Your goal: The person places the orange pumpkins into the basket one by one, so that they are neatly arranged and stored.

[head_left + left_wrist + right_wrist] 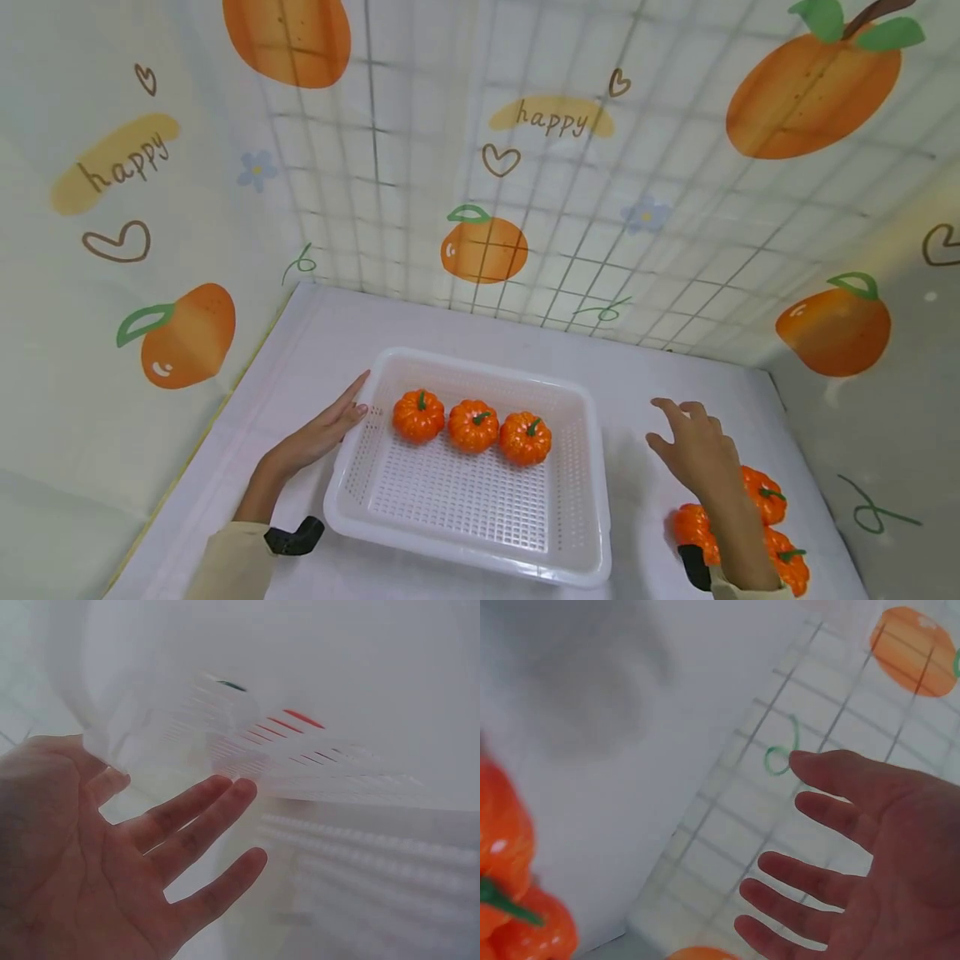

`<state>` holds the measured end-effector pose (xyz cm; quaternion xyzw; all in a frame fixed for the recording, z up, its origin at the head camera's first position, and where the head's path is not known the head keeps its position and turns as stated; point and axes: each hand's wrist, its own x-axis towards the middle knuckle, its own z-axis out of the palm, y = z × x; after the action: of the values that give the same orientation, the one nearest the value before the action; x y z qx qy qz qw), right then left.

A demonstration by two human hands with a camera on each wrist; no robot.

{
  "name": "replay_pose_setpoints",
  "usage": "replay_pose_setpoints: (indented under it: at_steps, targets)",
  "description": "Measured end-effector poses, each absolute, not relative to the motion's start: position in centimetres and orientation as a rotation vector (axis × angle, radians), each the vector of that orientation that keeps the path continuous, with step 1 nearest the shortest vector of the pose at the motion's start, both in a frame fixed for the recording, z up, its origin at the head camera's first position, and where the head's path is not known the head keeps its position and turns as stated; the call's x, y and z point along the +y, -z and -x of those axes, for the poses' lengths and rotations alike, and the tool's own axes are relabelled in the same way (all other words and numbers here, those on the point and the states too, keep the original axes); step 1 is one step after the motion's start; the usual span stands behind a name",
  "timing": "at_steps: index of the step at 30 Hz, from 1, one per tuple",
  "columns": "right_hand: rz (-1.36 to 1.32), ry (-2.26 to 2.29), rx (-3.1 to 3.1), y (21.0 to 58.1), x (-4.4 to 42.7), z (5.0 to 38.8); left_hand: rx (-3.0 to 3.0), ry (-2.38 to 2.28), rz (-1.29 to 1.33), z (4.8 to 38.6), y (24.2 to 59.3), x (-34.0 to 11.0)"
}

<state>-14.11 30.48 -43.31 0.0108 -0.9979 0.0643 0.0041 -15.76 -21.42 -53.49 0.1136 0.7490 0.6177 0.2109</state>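
Note:
Three small orange pumpkins with green stems, left (418, 416), middle (473, 426) and right (526, 438), stand in a row inside a white perforated basket (480, 562). The left hand (318, 435) rests against the basket's left side; in the left wrist view its fingers (202, 832) are extended beside the slotted wall. To the right of the basket the right hand (697, 454) hovers with spread, slightly bent fingers and holds nothing; the right wrist view shows the same empty hand (870, 862). Several more pumpkins (787, 560) lie beneath and beside the right forearm, which partly hides them.
A white table surface (630, 367) lies under everything. Behind it rises a cloth (420, 167) with printed oranges and a grid pattern, and similar cloth walls stand on the left (67, 333) and right (915, 400).

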Motion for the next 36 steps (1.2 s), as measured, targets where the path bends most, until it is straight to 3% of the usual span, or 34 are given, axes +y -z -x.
replay_pose_setpoints:
  at_steps: [9, 16, 27, 36]
  targets:
    - [0.286, -0.231, -3.200, 44.8, 36.8, 13.1, 2.082, -1.723, -0.302, 15.8, 53.5, -21.4]
    - [0.681, -0.281, -3.283, 45.6, 39.7, 13.4, 2.078, -1.722, -0.284, 15.8, 53.1, -21.3]
    - [1.046, -0.427, -3.289, 47.2, 41.7, 13.4, 2.088, -1.710, -0.279, 15.9, 53.0, -21.1]
    - [1.156, -0.568, -3.296, 48.0, 42.5, 13.2, 2.080, -1.718, -0.280, 15.9, 52.8, -21.0]
